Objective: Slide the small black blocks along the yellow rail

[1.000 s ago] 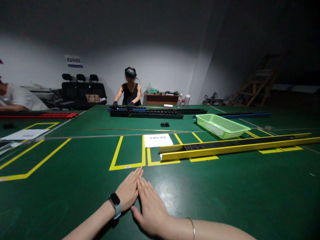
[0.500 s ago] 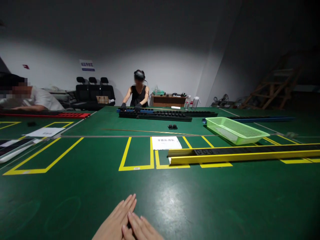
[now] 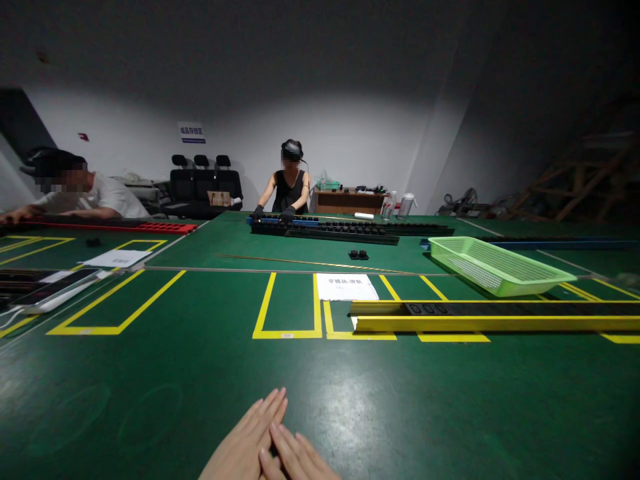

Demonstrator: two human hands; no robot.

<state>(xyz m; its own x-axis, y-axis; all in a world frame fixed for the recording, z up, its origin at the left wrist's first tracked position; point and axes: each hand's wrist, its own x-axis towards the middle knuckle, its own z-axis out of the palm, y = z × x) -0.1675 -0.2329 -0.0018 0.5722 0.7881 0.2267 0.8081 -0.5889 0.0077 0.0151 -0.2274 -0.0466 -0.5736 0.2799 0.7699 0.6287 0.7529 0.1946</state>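
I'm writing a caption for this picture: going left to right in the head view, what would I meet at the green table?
Red rail, left hand, white paper sign, light green basket.

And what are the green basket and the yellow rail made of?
Basket: probably plastic, slightly shiny, because its sides are full of little holes and it's bright green all over.
Rail: maybe painted metal, smooth with thin, straight edges, but it could be plastic.
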